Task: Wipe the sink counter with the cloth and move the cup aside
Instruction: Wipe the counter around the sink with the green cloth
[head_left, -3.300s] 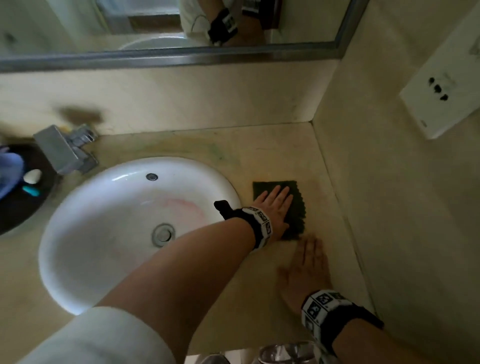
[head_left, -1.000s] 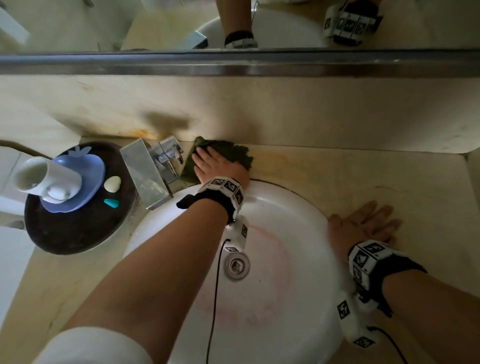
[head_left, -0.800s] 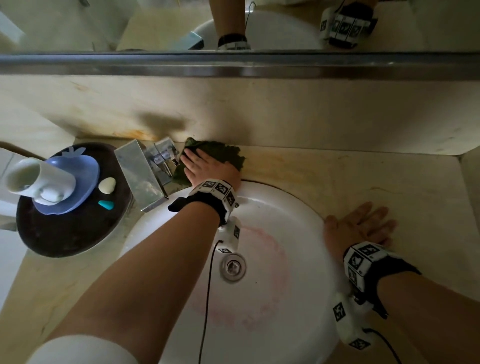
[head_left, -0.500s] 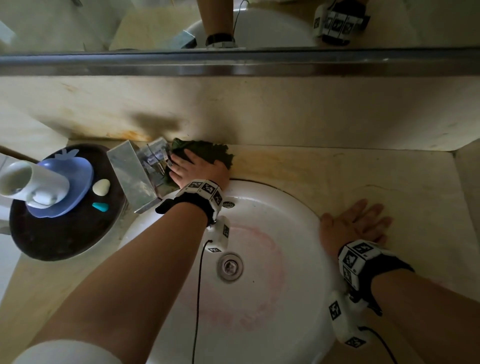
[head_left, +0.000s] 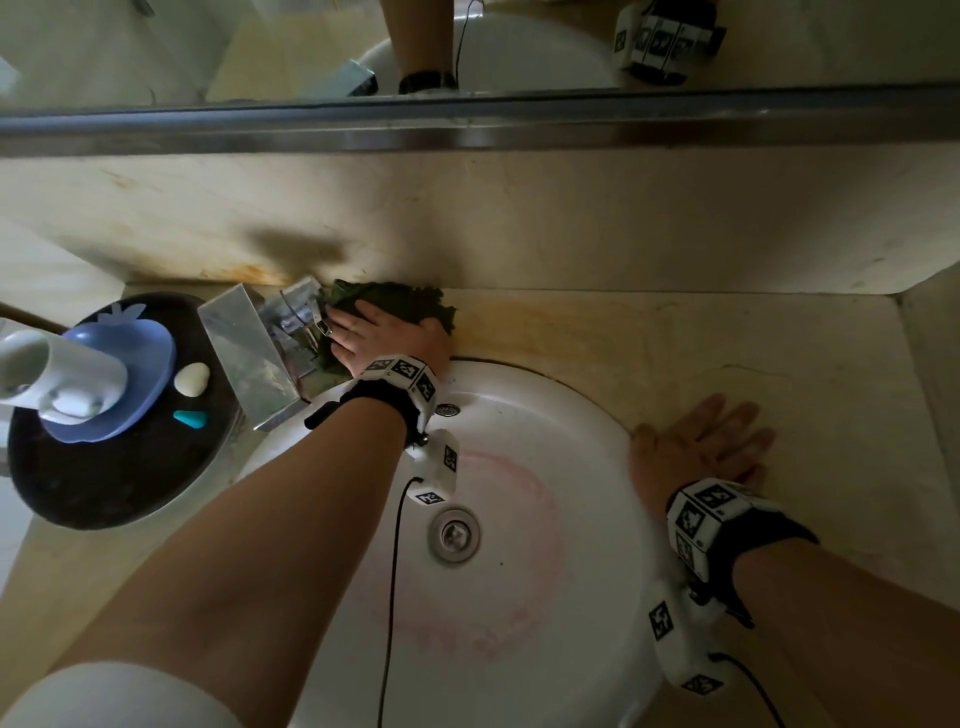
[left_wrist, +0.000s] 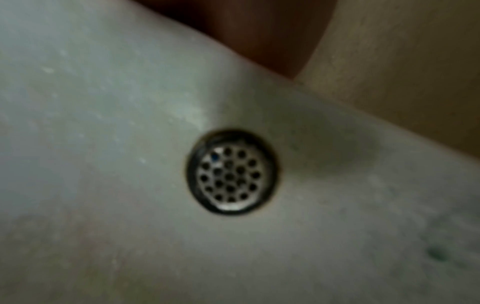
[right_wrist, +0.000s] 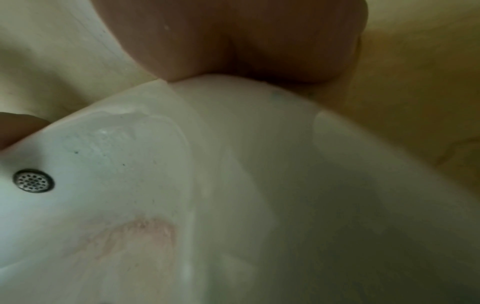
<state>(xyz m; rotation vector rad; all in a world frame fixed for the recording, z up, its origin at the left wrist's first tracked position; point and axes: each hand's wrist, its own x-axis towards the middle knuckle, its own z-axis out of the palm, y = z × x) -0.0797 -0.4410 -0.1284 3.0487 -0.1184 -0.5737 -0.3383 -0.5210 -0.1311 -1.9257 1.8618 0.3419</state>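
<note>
A dark green cloth lies bunched on the beige counter behind the white sink, tight against the faucet's base. My left hand presses flat on the cloth, fingers pointing left toward the faucet. My right hand rests flat, fingers spread, on the counter at the sink's right rim. A white cup stands on a blue dish on the dark round tray at the left. The wrist views show only sink porcelain, the overflow grille and the heels of my hands.
The back wall and a metal mirror ledge rise just behind the cloth. A side wall closes the counter at the far right. A white pebble-like piece and a teal one lie on the tray. The drain sits mid-basin.
Over several seconds my left hand carried the cloth from the counter right of the sink to behind it. In the last second it slid the cloth left against the faucet; the right hand stayed planted.
</note>
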